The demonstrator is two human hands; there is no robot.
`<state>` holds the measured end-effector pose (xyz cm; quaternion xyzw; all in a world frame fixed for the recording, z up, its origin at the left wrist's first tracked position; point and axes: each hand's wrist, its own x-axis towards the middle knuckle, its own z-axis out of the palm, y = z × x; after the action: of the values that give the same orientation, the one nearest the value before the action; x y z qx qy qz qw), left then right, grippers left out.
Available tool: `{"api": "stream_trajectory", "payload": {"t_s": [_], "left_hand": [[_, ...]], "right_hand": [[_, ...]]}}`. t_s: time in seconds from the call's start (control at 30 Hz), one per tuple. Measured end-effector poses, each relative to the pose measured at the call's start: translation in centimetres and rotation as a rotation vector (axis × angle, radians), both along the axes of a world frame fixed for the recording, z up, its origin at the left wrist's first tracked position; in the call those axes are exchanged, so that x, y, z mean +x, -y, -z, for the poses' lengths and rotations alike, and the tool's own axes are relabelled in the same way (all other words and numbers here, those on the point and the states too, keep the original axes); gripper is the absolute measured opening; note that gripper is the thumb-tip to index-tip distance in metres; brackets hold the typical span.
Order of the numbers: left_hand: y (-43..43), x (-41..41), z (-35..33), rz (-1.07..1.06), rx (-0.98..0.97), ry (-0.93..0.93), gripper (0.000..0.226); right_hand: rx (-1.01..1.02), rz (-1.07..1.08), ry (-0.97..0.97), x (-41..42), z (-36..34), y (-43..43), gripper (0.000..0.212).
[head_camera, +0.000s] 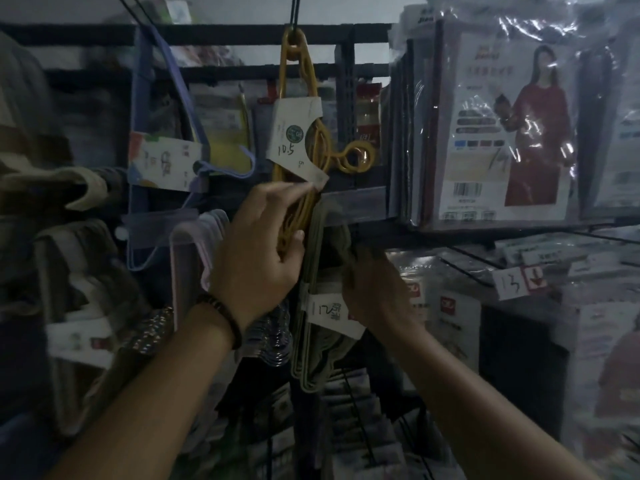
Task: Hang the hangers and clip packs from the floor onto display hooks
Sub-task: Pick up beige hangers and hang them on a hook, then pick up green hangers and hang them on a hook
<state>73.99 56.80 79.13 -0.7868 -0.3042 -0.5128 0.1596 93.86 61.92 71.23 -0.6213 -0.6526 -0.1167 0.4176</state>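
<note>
— Nearest?
— Two bare forearms, reaching up. On the left wrist, a dark bead bracelet (221, 315).
— Left hand (256, 258)?
— Closed round the lower end of the yellow hangers (307, 206), thumb on one side, fingers on the other.
— Right hand (375, 292)?
— Lower, and blurred. Curled round the upper part of the grey-green hangers (308, 362), just under the edge of a dark shelf (360, 197). On that bundle, a white tag (329, 310) marked 12.
— Place of the yellow hangers?
— Hanging upright from a black cord (295, 12) at the top, in front of the dark rack (346, 98). Wrapped in a card sleeve (294, 140) marked 10.5.
— Beside them?
— To the left, pink hangers (194, 240); higher up, blue hangers (138, 81) with a paper label (162, 161).
— Farther right?
— Bagged clothing packs (502, 133) standing on the shelf, glossy with glare. Below those, a price tag (512, 283) marked 13.
</note>
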Motion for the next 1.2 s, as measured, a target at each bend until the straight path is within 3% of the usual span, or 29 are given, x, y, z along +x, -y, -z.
{"api": "stream_trajectory", "payload": {"t_s": [0.1, 0.23, 0.37, 0.53, 0.73, 0.87, 0.97, 1.2], "left_hand": [[1.3, 0.4, 2.7, -0.088, -0.144, 0.059, 0.038], [3.3, 0.0, 7.6, -0.238, -0.395, -0.102, 0.019], [7.2, -2.9, 13.2, -0.384, -0.547, -0.133, 0.013], [14.7, -10.2, 22.5, -0.443, -1.045, -0.025, 0.009], [29.1, -20.3, 35.0, -0.635, -1.474, 0.026, 0.013], [40.7, -28.2, 41.7, -0.758, -1.624, 0.117, 0.017], [48.8, -33.0, 44.9, -0.784, -1.805, 0.201, 0.033], [62.9, -39.9, 48.6, -1.023, -1.763, 0.474, 0.024]], "right_hand": [[0.050, -0.034, 0.027, -0.8, 2.1, 1.9, 0.047], [-0.045, -0.129, -0.062, -2.4, 5.0, 4.0, 0.047], [-0.115, -0.226, -0.074, -4.5, 8.7, 5.9, 0.024], [-0.431, -0.547, -0.025, -12.0, 16.9, 13.9, 0.022], [-0.782, -0.861, 0.262, -24.2, 26.7, 23.4, 0.024], [-0.935, -1.066, 0.449, -33.7, 33.3, 31.0, 0.025], [-1.007, -1.174, 0.517, -40.2, 38.0, 37.7, 0.029], [-1.251, -1.294, 0.676, -50.7, 44.4, 47.8, 0.037]]}}
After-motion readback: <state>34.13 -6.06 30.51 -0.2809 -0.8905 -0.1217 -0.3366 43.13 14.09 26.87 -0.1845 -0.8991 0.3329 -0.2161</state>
